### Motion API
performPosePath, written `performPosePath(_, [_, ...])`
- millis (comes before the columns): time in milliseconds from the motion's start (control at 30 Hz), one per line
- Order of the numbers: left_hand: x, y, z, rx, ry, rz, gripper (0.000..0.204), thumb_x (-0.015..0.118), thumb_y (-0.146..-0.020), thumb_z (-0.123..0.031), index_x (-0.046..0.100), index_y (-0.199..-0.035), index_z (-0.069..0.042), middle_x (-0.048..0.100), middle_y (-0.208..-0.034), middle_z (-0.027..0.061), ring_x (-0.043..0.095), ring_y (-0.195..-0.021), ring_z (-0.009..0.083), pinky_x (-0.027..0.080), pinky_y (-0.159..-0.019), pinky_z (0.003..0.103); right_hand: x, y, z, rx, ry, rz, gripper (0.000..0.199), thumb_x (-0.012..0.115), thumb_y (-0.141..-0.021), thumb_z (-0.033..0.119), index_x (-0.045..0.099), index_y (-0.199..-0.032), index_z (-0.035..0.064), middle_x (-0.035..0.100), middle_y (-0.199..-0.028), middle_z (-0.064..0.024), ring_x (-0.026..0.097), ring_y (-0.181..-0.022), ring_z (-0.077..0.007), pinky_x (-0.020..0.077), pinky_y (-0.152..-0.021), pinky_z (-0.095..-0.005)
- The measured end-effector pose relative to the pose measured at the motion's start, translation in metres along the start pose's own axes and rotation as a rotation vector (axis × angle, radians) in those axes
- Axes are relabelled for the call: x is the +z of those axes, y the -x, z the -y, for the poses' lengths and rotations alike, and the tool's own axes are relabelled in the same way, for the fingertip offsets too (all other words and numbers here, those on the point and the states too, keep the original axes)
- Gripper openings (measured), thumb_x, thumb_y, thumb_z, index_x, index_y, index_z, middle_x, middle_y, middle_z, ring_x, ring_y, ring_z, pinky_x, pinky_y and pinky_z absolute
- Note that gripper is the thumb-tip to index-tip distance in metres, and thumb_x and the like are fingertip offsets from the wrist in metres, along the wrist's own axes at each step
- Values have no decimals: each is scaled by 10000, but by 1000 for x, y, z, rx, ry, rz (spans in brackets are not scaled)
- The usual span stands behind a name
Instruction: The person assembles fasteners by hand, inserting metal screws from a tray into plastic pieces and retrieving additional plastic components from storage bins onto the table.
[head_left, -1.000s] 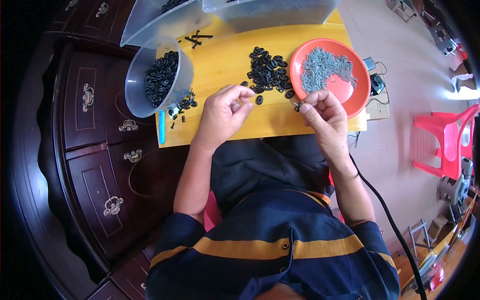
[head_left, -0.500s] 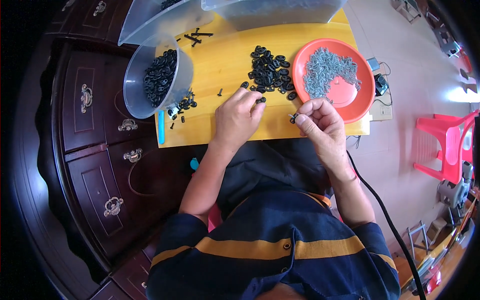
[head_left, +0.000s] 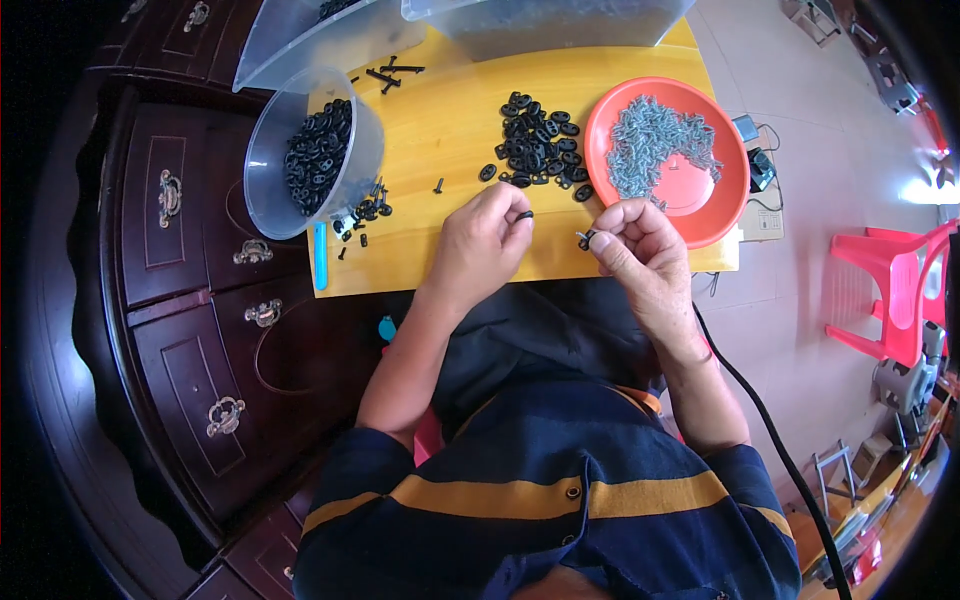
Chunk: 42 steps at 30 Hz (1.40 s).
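My left hand (head_left: 480,240) is closed over the yellow table, with a small black oval piece (head_left: 525,215) pinched between thumb and forefinger. Near the front edge, my right hand (head_left: 645,250) pinches a small black piece with a screw (head_left: 585,238), whose silvery end sticks out past the fingertips. Ahead of both hands lies a loose pile of black two-hole oval pieces (head_left: 540,140). Just beyond my right hand, an orange-red plate (head_left: 740,180) holds a heap of silvery screws (head_left: 650,135).
At the left stands a clear round tub (head_left: 260,190) filled with black parts. Beside it are small black parts (head_left: 375,205) and a blue strip (head_left: 321,258). Large clear bins (head_left: 560,25) line the back; long black screws (head_left: 390,77) lie near them. A black cable (head_left: 760,420) runs at right.
My left hand has drawn slightly back toward me with its black piece, which now shows more edge-on. My right hand has barely moved.
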<state>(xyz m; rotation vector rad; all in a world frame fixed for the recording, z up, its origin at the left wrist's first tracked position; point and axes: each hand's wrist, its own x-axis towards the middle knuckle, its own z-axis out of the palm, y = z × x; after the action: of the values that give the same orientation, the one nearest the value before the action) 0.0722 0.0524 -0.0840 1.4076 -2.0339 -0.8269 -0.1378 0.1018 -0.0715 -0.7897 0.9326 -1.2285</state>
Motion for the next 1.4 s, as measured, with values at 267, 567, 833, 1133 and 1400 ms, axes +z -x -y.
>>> performPosePath(267, [-4, 8, -12, -77, 592, 61, 194, 616, -945, 35, 629, -1132, -14, 606, -882, -44, 545, -742, 2, 467, -671, 188, 1, 1, 3, 29, -3, -12, 108, 655, -967, 30, 588, -1053, 33, 599, -912, 35, 530, -775, -11, 445, -672, -178])
performPosePath(567, [-8, 9, -21, -114, 831, 169, 230, 633, -946, 39, 640, -1174, 3, 618, -933, -34, 561, -797, -4, 476, -724, 166, 1, 1, 2, 28, 34, 8, 108, 656, -968, 39, 591, -1054, 34, 594, -903, 37, 530, -773, -16, 445, -674, -182])
performPosePath(833, [-9, 8, -24, -39, 769, 185, 286, 665, -919, 44, 633, -1201, 10, 562, -877, -55, 504, -734, -12, 446, -681, 157, -3, 1, -1, 33, 28, 51, 115, 652, -962, 20, 595, -1060, 34, 596, -925, 33, 554, -821, -25, 459, -728, -185])
performPosePath(1133, [-10, 6, -26, 25, 700, 171, 311, 681, -890, 45, 665, -1196, -6, 577, -882, -50, 517, -745, 11, 462, -700, 180, -3, -1, -2, 24, 36, 68, 120, 656, -957, 13, 599, -1062, 28, 596, -914, 37, 561, -821, -22, 465, -723, -179])
performPosePath(1400, [-15, 3, -26, 69, 573, 228, 334, 718, -868, 46, 677, -1198, 30, 609, -936, -7, 540, -798, 49, 458, -745, 195, -3, 0, -3, 19, 48, 74, 123, 660, -954, 4, 602, -1060, 25, 602, -904, 37, 557, -802, -11, 456, -698, -165])
